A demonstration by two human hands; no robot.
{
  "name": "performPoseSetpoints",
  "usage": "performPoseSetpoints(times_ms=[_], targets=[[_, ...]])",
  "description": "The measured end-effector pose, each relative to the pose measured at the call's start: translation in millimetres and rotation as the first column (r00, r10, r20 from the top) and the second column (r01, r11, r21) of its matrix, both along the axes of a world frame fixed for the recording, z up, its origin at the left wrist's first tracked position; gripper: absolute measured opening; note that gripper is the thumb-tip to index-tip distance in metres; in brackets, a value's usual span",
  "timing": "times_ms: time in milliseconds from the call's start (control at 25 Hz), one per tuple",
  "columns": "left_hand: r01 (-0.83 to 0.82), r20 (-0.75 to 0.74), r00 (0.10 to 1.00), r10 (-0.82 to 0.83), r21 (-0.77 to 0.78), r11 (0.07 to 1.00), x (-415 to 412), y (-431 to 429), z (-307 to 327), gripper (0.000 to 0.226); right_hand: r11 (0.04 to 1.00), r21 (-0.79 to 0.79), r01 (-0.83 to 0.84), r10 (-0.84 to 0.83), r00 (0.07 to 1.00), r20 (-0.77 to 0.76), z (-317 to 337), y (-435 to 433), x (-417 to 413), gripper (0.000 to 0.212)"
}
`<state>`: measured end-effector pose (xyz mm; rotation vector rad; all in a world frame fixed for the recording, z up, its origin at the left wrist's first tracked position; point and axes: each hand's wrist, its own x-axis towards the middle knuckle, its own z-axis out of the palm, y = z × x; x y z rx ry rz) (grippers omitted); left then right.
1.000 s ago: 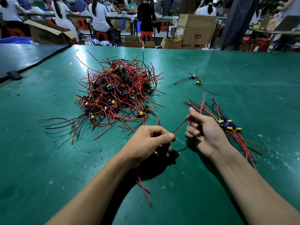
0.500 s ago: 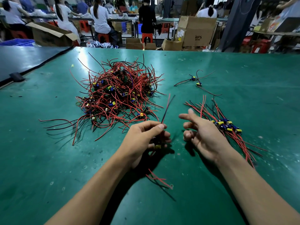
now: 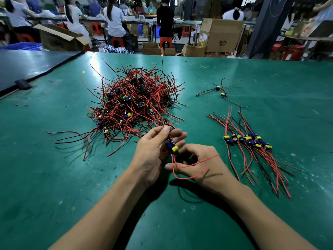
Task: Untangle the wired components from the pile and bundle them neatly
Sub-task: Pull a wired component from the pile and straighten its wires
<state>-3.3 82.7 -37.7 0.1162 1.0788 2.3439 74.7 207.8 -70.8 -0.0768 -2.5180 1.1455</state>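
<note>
A tangled pile [image 3: 134,103] of red and black wired components lies on the green table [image 3: 54,177], ahead and to the left. My left hand [image 3: 153,152] pinches one wired component [image 3: 172,147], a small blue and yellow part, just in front of the pile. Its red wires [image 3: 189,166] loop down over my right hand [image 3: 200,163], whose fingers curl around them. A laid-out bundle [image 3: 252,147] of sorted components lies to the right of my right hand.
Two loose components [image 3: 220,91] with thin wires lie at the back right. A darker table [image 3: 27,65] adjoins on the left. Cardboard boxes [image 3: 221,35] and several seated people stand beyond the far edge.
My right hand moved from open beside the bundle to the component's red wires and curled round them. My left hand turned the component so its wires now hang toward me.
</note>
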Motion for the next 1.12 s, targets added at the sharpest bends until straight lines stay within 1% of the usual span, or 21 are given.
performPoseSetpoints(times_ms=[40,120,160,240,280,320,360,400,440,520,560,640,680,720,800,840,880,960,1000,1120], targets=[[0.001,0.020,1.000,-0.002,0.019,1.000,0,1,0,0.004,1.000,-0.021,-0.006,0.006,1.000,-0.016,0,-3,-1,0.046],[0.008,0.041,0.999,-0.010,0.047,0.999,-3,0,0,0.005,0.987,-0.162,-0.019,0.007,0.997,-0.072,0,-8,-3,0.033],[0.014,0.029,0.999,-0.015,0.038,0.999,-5,-1,-1,0.005,0.973,-0.229,0.003,-0.025,0.995,-0.092,2,-10,-3,0.027],[0.028,-0.021,0.999,-0.028,-0.007,1.000,-8,-3,-1,0.005,0.943,-0.322,0.085,-0.116,0.990,-0.076,4,-11,-3,0.023],[0.041,-0.048,0.998,-0.042,-0.019,0.999,-8,-4,-1,0.002,0.912,-0.398,0.100,-0.129,0.991,-0.045,6,-11,-2,0.023],[0.058,-0.074,0.995,-0.059,-0.016,0.998,-9,-6,-2,0.004,0.855,-0.509,0.095,-0.117,0.993,-0.012,8,-12,-3,0.022],[0.083,-0.105,0.991,-0.084,-0.010,0.996,-9,-7,-3,0.012,0.772,-0.631,0.076,-0.088,0.996,0.012,11,-11,-2,0.020],[0.108,-0.131,0.986,-0.108,-0.010,0.994,-9,-8,-4,0.020,0.683,-0.728,0.051,-0.053,0.998,0.020,14,-9,-3,0.017],[0.125,-0.147,0.981,-0.127,-0.025,0.992,-10,-8,-6,0.028,0.615,-0.788,0.021,-0.019,1.000,0.011,17,-5,-2,0.014],[0.151,-0.153,0.975,-0.160,-0.070,0.986,-11,-7,-8,0.034,0.548,-0.835,-0.041,0.058,0.998,-0.011,22,4,0,0.009],[0.165,-0.137,0.974,-0.178,-0.102,0.981,-11,-7,-8,0.030,0.526,-0.848,-0.064,0.109,0.994,-0.007,23,9,1,0.011],[0.226,-0.076,0.967,-0.242,-0.170,0.959,-8,-8,-6,0.010,0.493,-0.867,-0.079,0.213,0.977,0.032,25,17,3,0.013],[0.270,-0.059,0.956,-0.287,-0.197,0.942,-7,-7,-6,0.014,0.487,-0.870,-0.074,0.249,0.967,0.058,26,20,5,0.011],[0.314,-0.054,0.941,-0.334,-0.228,0.922,-6,-8,-7,0.027,0.488,-0.871,-0.066,0.273,0.959,0.080,25,22,5,0.012],[0.366,-0.065,0.915,-0.398,-0.281,0.887,-4,-7,-8,0.045,0.490,-0.870,-0.042,0.287,0.951,0.115,25,25,6,0.011],[0.388,-0.072,0.903,-0.424,-0.291,0.875,-4,-8,-9,0.048,0.491,-0.871,-0.034,0.287,0.950,0.125,25,26,5,0.011],[0.408,-0.080,0.890,-0.448,-0.294,0.864,-3,-8,-9,0.048,0.488,-0.873,-0.027,0.290,0.948,0.133,25,28,5,0.015],[0.434,-0.097,0.874,-0.476,-0.285,0.854,-2,-9,-8,0.042,0.483,-0.875,-0.006,0.285,0.947,0.151,23,31,4,0.032],[0.440,-0.096,0.872,-0.479,-0.273,0.856,-2,-10,-9,0.038,0.481,-0.877,0.002,0.274,0.949,0.153,22,31,4,0.033],[0.438,-0.079,0.881,-0.466,-0.232,0.868,1,-8,-8,0.027,0.467,-0.884,-0.005,0.212,0.971,0.106,19,32,1,0.029]])
